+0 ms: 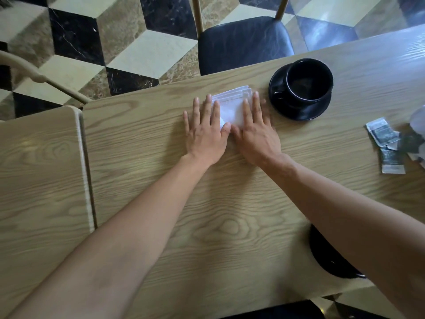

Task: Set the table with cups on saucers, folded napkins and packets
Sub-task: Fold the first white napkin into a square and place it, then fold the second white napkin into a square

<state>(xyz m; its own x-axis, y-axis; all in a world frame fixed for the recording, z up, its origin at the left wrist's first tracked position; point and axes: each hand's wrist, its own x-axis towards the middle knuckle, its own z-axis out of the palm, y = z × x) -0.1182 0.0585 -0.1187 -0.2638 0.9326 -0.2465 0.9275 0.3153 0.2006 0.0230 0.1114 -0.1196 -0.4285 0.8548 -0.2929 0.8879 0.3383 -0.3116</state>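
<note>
Both palms were down flat! The left hand (204,134) and right hand (255,132), fingers spread wide and gripping nothing, pressed the folded white napkin (232,107) onto the wooden table (161,180). Just right of it, a black cup (309,80) sat on its saucer (299,109); the packets (386,143) lay farther right.

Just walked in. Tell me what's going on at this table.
A person is setting a place. Both hands, the left hand and the right hand, lie flat, pressing a folded white napkin onto the wooden table. Right of the napkin, a black cup already sits on its black saucer. Several packets lie loose farther right, not yet placed. Another dark dish shows partly under the right forearm.
</note>
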